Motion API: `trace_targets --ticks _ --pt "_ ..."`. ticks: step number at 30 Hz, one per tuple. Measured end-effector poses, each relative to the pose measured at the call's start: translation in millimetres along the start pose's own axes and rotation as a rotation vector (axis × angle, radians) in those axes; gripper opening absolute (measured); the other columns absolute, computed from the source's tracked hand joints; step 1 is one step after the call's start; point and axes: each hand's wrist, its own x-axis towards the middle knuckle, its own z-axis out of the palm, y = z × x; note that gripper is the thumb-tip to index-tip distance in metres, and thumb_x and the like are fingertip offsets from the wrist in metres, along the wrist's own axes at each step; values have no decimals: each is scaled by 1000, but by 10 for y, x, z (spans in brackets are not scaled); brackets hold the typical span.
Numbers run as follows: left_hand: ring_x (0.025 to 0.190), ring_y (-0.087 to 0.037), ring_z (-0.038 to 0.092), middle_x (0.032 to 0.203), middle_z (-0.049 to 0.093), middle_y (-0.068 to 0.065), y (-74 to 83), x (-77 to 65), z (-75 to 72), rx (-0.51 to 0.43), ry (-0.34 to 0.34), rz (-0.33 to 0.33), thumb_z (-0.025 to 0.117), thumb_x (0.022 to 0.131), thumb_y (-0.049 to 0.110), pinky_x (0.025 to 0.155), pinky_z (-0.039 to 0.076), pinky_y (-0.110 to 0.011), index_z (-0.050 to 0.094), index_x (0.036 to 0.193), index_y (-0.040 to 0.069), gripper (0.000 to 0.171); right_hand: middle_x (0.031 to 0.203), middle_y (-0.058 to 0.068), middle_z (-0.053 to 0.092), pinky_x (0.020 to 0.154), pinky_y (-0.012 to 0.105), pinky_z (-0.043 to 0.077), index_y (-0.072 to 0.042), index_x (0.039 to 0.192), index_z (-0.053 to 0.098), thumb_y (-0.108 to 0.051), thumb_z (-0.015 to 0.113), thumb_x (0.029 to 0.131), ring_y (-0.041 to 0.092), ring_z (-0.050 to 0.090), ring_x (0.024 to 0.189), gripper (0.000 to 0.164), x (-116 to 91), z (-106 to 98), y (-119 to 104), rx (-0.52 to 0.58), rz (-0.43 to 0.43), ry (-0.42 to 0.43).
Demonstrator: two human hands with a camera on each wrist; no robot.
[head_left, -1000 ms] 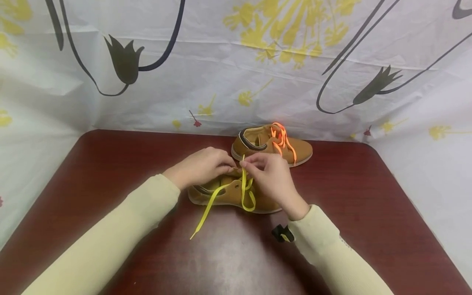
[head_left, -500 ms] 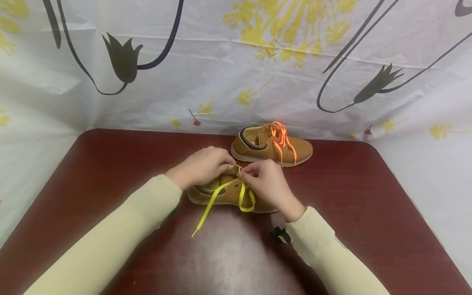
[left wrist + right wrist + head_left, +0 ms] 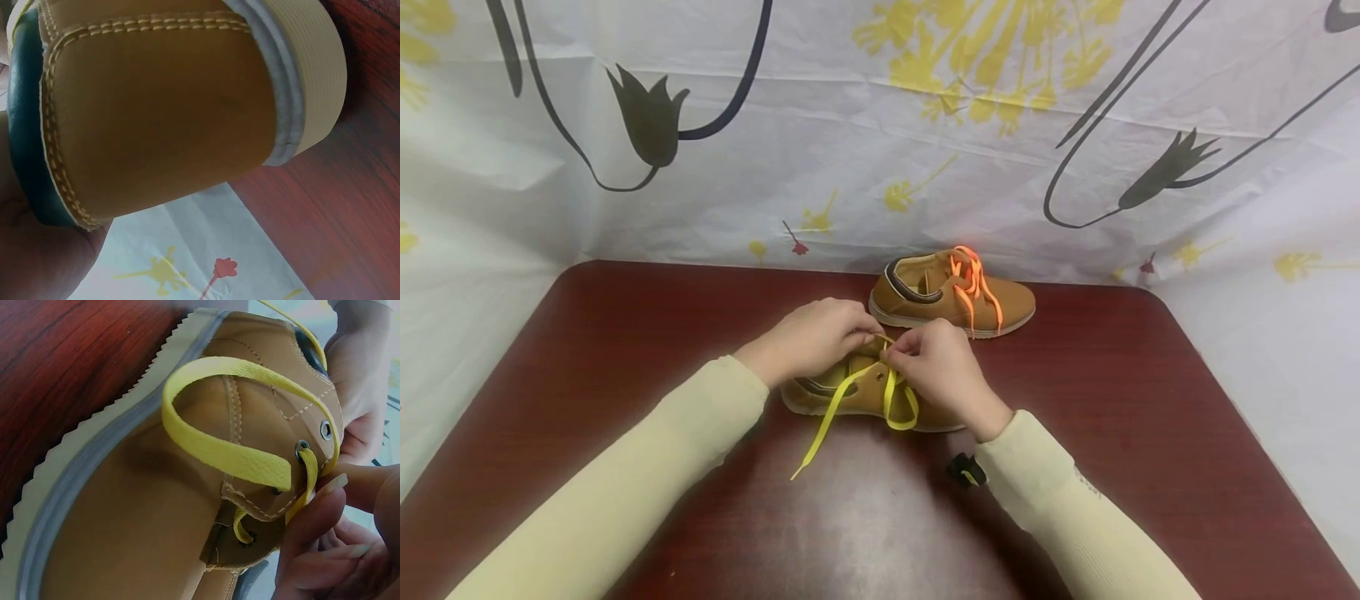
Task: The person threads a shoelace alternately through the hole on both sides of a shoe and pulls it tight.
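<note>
A tan shoe (image 3: 857,404) with a yellow shoelace (image 3: 823,431) rests on the table, toe to the right. My left hand (image 3: 812,340) grips the upper at its far side, by the opening. At the eyelets, my right hand (image 3: 946,368) pinches the lace between thumb and forefinger. In the right wrist view, a yellow lace loop (image 3: 181,428) arches over the near side, and the uppermost eyelet (image 3: 325,429) has no lace through it. One loose lace end trails onto the table at the near left. The left wrist view shows the stitched tan side (image 3: 162,119), close up.
Behind stands a second tan shoe (image 3: 1011,307), with orange laces (image 3: 976,283). A small black object (image 3: 964,471) shows beside my right cuff. The dark red table (image 3: 1150,417) meets a white patterned sheet (image 3: 820,150) at its back and sides.
My right hand has moved down and slightly left toward the eyelets. The lace tip that stuck up above its fingers has gone down with it. My left hand has stayed in place.
</note>
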Motion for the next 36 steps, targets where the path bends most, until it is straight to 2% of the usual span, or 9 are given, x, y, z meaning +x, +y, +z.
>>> trace_targets --ticks 7,15,19,22,26,28,31,33,36 --pt "107 -22 68 109 73 1 -29 -15 -1 9 0 19 62 101 20 93 54 -40 75 120 23 24 67 -5 71 51 25 43 -16 78 81 -21 70 87 9 55 58 15 -15 65 -28 -38 65 58" --pt "103 -18 67 107 72 4 -41 -31 -12 4 -31 34 62 101 23 91 53 -39 76 119 25 23 65 -8 66 50 27 40 -20 80 81 -23 68 89 11 53 59 16 -55 89 -51 -76 62 91" --pt "96 -14 62 101 69 5 -37 3 -17 -116 -60 -15 53 104 26 89 50 -36 78 109 21 25 74 -7 73 55 29 44 -19 87 82 -24 68 90 12 57 64 15 -78 131 -29 -83 69 149" --pt "76 -13 55 75 59 5 -21 60 -10 -246 -64 -99 47 106 32 75 47 -30 73 85 13 39 78 -7 75 58 33 48 -20 88 82 -26 69 90 14 60 67 14 -96 159 -22 -95 68 188" --pt "60 -9 41 55 42 8 3 151 1 -397 -70 -204 57 102 38 59 35 -24 69 67 9 48 78 -8 76 59 36 49 -23 89 82 -29 70 91 16 63 69 14 -118 192 -19 -102 69 226" --pt "64 -8 46 57 52 10 9 178 -12 -466 -77 -234 64 98 36 61 37 -22 76 70 11 39 79 -9 76 58 36 49 -24 89 82 -30 70 92 16 64 70 14 -118 216 -16 -104 65 247" --pt "73 -8 54 72 70 7 21 200 -38 -528 -85 -251 70 95 32 67 43 -21 82 79 14 27 80 -10 77 57 34 48 -24 89 82 -30 70 93 16 64 69 14 -120 244 -6 -89 58 267" --pt "77 -7 57 82 76 5 20 225 -30 -513 -72 -235 71 93 30 71 46 -21 83 82 15 22 79 -10 77 55 32 46 -24 89 82 -30 70 93 15 62 66 14 -121 254 7 -74 51 275" --pt "76 -6 58 82 77 4 21 245 -9 -447 -39 -215 71 93 29 73 46 -20 83 82 16 21 79 -8 77 53 28 43 -22 88 82 -28 71 93 13 58 63 14 -126 256 22 -52 29 278"
